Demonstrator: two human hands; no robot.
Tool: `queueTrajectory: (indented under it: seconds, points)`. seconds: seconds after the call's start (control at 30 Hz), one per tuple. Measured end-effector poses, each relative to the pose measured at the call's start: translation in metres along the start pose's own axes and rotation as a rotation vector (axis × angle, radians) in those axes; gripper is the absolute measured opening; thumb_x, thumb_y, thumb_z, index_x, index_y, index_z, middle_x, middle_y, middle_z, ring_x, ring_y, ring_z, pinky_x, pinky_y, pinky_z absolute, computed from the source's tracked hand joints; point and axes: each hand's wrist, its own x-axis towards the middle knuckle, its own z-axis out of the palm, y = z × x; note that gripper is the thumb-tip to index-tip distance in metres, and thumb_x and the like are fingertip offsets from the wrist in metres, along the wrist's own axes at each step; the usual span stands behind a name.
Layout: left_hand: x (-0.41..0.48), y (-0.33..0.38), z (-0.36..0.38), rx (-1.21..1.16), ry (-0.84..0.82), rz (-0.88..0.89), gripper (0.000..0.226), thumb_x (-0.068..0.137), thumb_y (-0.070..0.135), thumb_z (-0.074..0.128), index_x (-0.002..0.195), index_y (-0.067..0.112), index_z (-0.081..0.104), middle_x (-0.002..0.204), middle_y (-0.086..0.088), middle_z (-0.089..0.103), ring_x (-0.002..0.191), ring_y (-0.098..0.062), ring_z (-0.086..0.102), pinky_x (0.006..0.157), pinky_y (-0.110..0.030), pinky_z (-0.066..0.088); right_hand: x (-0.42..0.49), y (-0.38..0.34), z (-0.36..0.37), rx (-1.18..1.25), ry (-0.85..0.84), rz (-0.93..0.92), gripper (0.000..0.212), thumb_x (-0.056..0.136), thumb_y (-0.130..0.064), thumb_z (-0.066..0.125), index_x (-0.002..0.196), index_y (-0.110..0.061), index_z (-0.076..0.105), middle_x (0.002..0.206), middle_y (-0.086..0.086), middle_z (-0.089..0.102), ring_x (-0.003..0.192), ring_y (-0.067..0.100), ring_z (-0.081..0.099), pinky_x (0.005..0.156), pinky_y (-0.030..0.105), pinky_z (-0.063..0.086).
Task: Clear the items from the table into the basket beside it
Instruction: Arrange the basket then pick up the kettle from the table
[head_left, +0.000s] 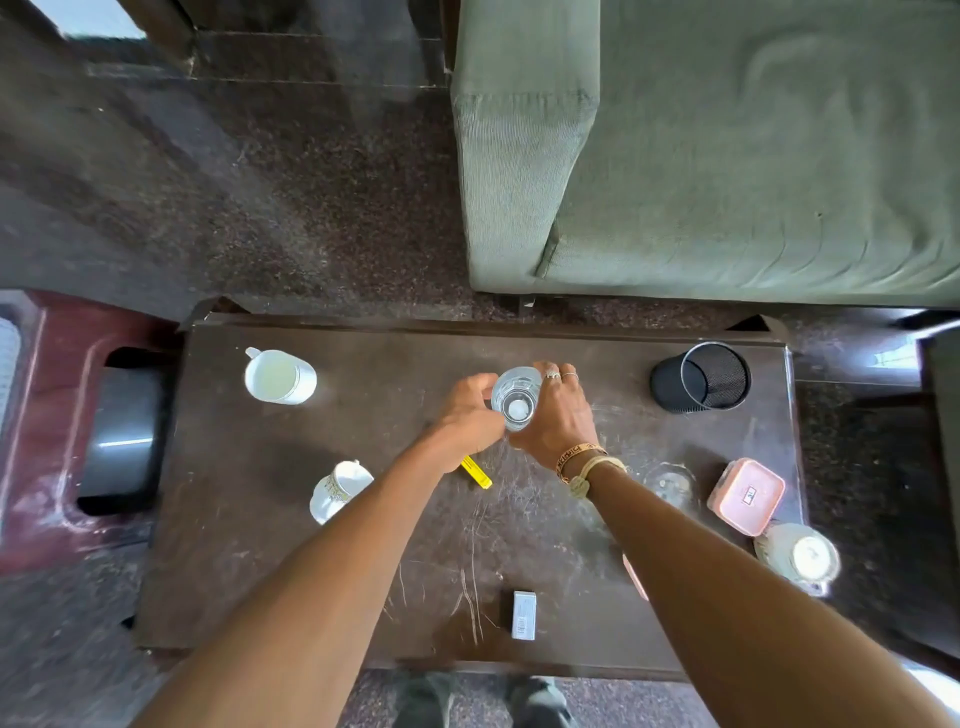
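Grabbing the clear glass (514, 397) mid-frame on the table (519, 519), left hand (470, 410) and right hand (558, 415) both curled round its sides. Next I reckon it's lift it level and carry it over to the dark tub (122, 441) at far left, probably the basket. Also on the table, one each: white mug (280, 376), patterned cup (337, 491), yellow stick (478, 473), small box (523, 614), pink tub (746, 496), mesh pot (701, 378), lidded jar (800, 556).
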Motion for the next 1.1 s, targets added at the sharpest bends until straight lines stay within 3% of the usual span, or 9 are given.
queueTrajectory:
  seconds: [0.17,0.3,0.47,0.63,0.8,0.9,1.1]
  points:
    - [0.006,-0.012,0.000,0.014,0.020,0.015,0.065,0.077,-0.004,0.063,0.137,0.021,0.053,0.134,-0.001,0.060,0.114,-0.025,0.061,0.079,-0.029,0.048,0.013,0.012,0.018,-0.011,0.061,-0.008,0.094,0.071,-0.022,0.081,0.148,-0.010,0.027,0.140,0.015,0.035,0.128,0.035,0.041,0.104,0.044,0.043]
    - [0.002,-0.015,0.002,0.138,0.049,-0.016,0.079,0.082,-0.005,0.058,0.152,0.018,0.030,0.150,-0.004,0.044,0.129,-0.024,0.051,0.104,-0.041,0.047,0.018,0.018,0.022,-0.024,0.042,-0.011,0.115,0.066,-0.022,0.086,0.153,-0.014,0.012,0.145,0.014,0.030,0.131,0.035,0.037,0.106,0.046,0.042]
    - [-0.029,-0.008,-0.008,0.240,0.106,-0.036,0.073,0.084,-0.006,0.054,0.150,0.016,0.032,0.149,-0.008,0.042,0.130,-0.026,0.047,0.106,-0.040,0.044,-0.004,0.020,0.000,-0.069,0.029,-0.018,0.136,0.055,-0.026,0.093,0.155,-0.017,0.001,0.151,0.012,0.023,0.135,0.036,0.034,0.106,0.049,0.042]
    - [-0.094,0.027,-0.032,0.208,0.107,0.042,0.060,0.090,0.001,0.057,0.144,0.014,0.037,0.144,-0.010,0.042,0.117,-0.021,0.050,0.087,-0.027,0.046,-0.051,0.000,-0.053,-0.099,0.073,-0.094,0.134,0.059,-0.032,0.091,0.156,-0.017,0.000,0.154,0.013,0.022,0.139,0.036,0.031,0.107,0.050,0.041]
    - [-0.185,0.073,-0.070,0.047,0.248,0.134,0.056,0.089,0.010,0.067,0.141,0.013,0.046,0.140,-0.011,0.053,0.115,-0.019,0.056,0.080,-0.018,0.048,-0.111,-0.055,-0.117,-0.061,0.136,-0.224,0.119,0.067,-0.044,0.084,0.156,-0.016,0.010,0.154,0.010,0.023,0.142,0.032,0.029,0.114,0.044,0.034]
    - [-0.243,0.088,-0.099,-0.049,0.334,0.198,0.053,0.088,0.016,0.071,0.137,0.014,0.052,0.135,-0.009,0.059,0.114,-0.023,0.061,0.091,-0.032,0.051,-0.146,-0.096,-0.144,0.036,0.201,-0.312,0.106,0.070,-0.046,0.081,0.152,-0.013,0.023,0.148,0.010,0.034,0.138,0.029,0.037,0.113,0.037,0.032]
    - [-0.333,0.073,-0.161,-0.115,0.520,0.289,0.049,0.087,0.022,0.070,0.134,0.016,0.056,0.128,-0.006,0.064,0.110,-0.020,0.064,0.098,-0.038,0.052,-0.206,-0.179,-0.140,0.085,0.243,-0.448,0.097,0.071,-0.054,0.077,0.148,-0.014,0.035,0.145,0.010,0.043,0.129,0.026,0.049,0.106,0.034,0.040]
